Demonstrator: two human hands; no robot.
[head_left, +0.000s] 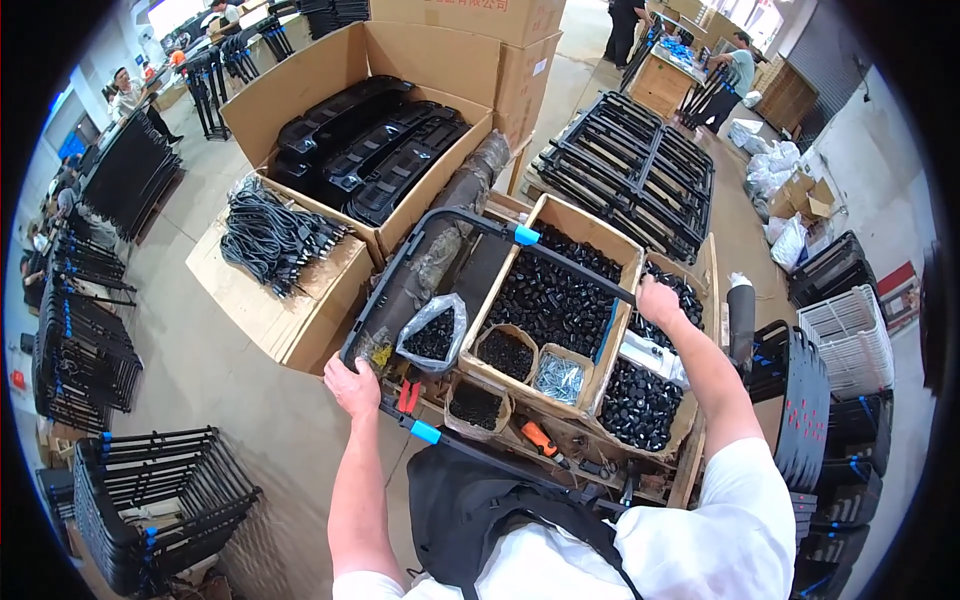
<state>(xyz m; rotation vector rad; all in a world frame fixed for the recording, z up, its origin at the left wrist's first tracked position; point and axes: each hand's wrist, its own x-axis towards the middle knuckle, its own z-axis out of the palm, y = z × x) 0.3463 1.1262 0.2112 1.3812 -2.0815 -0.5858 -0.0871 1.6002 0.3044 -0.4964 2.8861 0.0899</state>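
A matt black tubular metal frame (470, 225), banded with bright blue plastic tape, is gripped by bare hands, the left hand (352, 385) and the right hand (659, 300) each closed on a bar. Beneath it, plain brown corrugated cardboard boxes (600, 235) hold heaps of small black plastic caps (550, 295) with a dull sheen. A smaller cardboard tray carries bright, shiny metal screws (558, 378). A clear, crinkled plastic bag (433, 332) glints beside them. Glossy black moulded plastic parts (375, 145) fill a large cardboard carton, next to matt black rubbery cables (275, 235). The concrete floor (200, 350) looks smooth and grey.
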